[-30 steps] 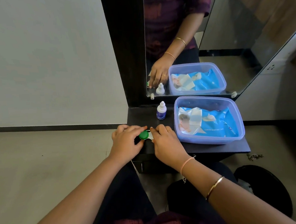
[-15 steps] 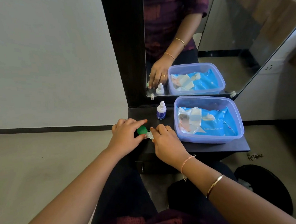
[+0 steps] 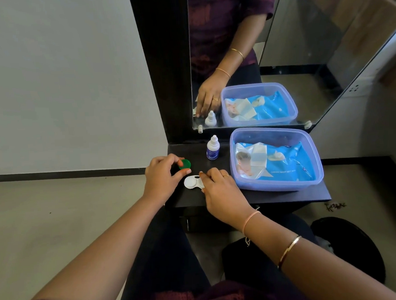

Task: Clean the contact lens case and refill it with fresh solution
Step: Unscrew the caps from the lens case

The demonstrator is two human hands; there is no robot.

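A white contact lens case (image 3: 192,182) lies on the small black shelf (image 3: 264,195). Its left well is uncovered and shows white. My right hand (image 3: 220,188) presses down on the case's right half and hides it. My left hand (image 3: 162,177) holds the round green cap (image 3: 185,163) between thumb and fingers, lifted off and a little behind and left of the case. A small white solution bottle (image 3: 213,148) with a blue label stands upright behind the case, capped.
A translucent purple tub (image 3: 279,184) with a blue pack of wet wipes (image 3: 276,163) fills the shelf's right side. A mirror (image 3: 278,40) rises behind the shelf. The shelf's front edge is close to my knees. Grey floor lies to the left.
My left hand has unscrewed the green cap and carried it up and left off the case, so the white left well now shows. My right hand stays on the case.
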